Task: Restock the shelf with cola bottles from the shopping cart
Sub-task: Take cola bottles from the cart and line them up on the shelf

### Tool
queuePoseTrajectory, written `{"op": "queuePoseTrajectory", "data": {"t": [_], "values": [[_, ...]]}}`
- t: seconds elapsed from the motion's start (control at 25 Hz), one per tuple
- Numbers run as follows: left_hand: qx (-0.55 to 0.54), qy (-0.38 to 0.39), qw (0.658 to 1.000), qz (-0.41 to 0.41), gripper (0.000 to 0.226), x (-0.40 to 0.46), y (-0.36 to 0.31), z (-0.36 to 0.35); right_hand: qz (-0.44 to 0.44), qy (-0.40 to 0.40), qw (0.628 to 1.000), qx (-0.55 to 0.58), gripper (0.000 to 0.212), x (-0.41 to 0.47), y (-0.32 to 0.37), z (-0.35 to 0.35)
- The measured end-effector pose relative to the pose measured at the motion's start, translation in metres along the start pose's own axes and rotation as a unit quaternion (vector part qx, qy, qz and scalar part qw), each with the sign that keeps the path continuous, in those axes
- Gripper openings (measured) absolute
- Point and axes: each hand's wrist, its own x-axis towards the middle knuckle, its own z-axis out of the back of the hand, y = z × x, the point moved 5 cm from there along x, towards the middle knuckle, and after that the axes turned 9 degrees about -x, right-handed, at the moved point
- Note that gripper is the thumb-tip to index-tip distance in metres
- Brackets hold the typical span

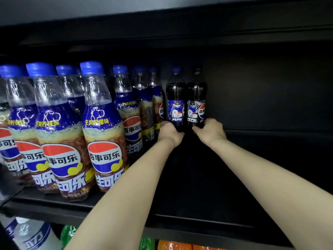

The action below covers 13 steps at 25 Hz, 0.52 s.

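**Deep on the shelf, two cola bottles in hand**

Both arms reach far into the black shelf point(234, 195). The left hand point(170, 132) has its grip curled round the base of a blue-capped cola bottle point(176, 103); the right hand point(210, 131) grips a black-capped cola bottle point(196, 103). These stand upright, touching side by side, at the back, just right of the rows of lemon cola bottles point(100, 127). Green and orange bottles point(173, 245) show on the level below.
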Motion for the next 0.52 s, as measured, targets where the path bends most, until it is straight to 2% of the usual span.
{"op": "queuePoseTrajectory", "data": {"t": [0.16, 0.24, 0.36, 0.52], "values": [[0.088, 0.04, 0.992, -0.085, 0.037, -0.053, -0.027, 0.017, 0.084, 0.008, 0.985, -0.151, 0.03, -0.035, 0.019, 0.032], [0.145, 0.061, 0.978, -0.135, 0.036, -0.087, -0.042, 0.038, 0.144, 0.005, 0.969, -0.202, 0.029, -0.062, 0.035, 0.053], [0.184, 0.062, 0.965, -0.175, 0.036, -0.129, -0.063, 0.084, 0.209, 0.012, 0.948, -0.239, 0.029, -0.1, 0.062, 0.085], [0.193, 0.061, 0.965, -0.168, 0.038, -0.172, -0.082, 0.166, 0.25, 0.037, 0.939, -0.235, 0.033, -0.147, 0.108, 0.129]]}}
